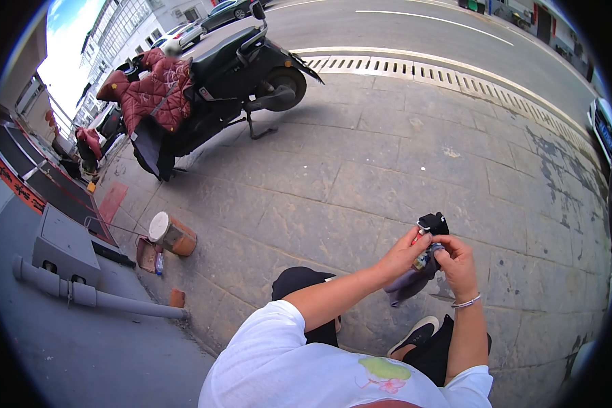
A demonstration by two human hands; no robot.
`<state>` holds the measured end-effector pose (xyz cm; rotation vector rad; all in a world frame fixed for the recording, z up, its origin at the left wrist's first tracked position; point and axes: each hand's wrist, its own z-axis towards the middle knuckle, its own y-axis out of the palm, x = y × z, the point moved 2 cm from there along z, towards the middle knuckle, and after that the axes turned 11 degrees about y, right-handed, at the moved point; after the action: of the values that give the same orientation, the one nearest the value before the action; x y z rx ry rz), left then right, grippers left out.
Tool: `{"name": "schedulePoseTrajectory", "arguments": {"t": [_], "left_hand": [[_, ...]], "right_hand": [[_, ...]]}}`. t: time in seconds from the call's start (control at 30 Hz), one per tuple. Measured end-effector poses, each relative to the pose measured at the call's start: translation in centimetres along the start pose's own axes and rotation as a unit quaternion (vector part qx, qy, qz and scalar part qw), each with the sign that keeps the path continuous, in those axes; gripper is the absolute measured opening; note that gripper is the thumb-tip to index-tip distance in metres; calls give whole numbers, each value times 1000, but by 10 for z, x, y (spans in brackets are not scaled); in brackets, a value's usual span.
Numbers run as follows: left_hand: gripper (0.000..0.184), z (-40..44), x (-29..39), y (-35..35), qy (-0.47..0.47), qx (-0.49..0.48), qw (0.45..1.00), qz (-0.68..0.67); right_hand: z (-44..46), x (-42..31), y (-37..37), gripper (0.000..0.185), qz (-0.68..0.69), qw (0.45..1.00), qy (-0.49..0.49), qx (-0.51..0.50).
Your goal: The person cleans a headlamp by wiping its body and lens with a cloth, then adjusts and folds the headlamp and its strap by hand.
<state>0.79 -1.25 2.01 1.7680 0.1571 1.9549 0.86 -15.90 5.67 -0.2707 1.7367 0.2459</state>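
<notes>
My left hand [402, 257] is closed, with a small red-and-white item [419, 235] showing at its fingertips; its kind is too small to make out. Just beyond the fingers is a black piece [434, 222] that looks like fabric or a strap. My right hand [457, 264], with a silvery bracelet at the wrist, pinches dark material close beside the left. Below and between the hands hangs a dark purple-grey cloth [408, 287]. Something small and multicoloured shows between the hands, partly hidden by the fingers.
A black scooter [231, 88] with a red quilted cover [158, 98] stands on the paving ahead left. Nearby are a round bucket [177, 234], a dustpan [147, 255] and a grey pipe [115, 301] along the wall. A slotted drain [442, 73] borders the road.
</notes>
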Motion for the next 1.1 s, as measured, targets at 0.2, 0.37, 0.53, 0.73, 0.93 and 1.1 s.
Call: {"name": "schedulePoseTrajectory", "arguments": {"t": [0.2,0.37,0.53,0.73,0.93,1.1], "left_hand": [[32,0,4,0,-15,2,1000,3],[34,0,-3,-1,-9,-1,1000,-10],[34,0,1,-2,6,-9,1000,4],[34,0,1,-1,9,-5,1000,6],[35,-1,4,-1,-1,-15,1000,-2],[35,-1,1,0,-1,-10,1000,-1]], "right_hand": [[0,-2,-6,25,21,999,15,-34],[0,1,-1,27,6,1000,4,-14],[0,-1,-5,26,16,1000,8,-26],[-1,-3,-1,26,6,1000,3,-10],[0,-1,-5,23,21,999,1,-29],[0,1,-3,24,7,999,-14,-33]]}}
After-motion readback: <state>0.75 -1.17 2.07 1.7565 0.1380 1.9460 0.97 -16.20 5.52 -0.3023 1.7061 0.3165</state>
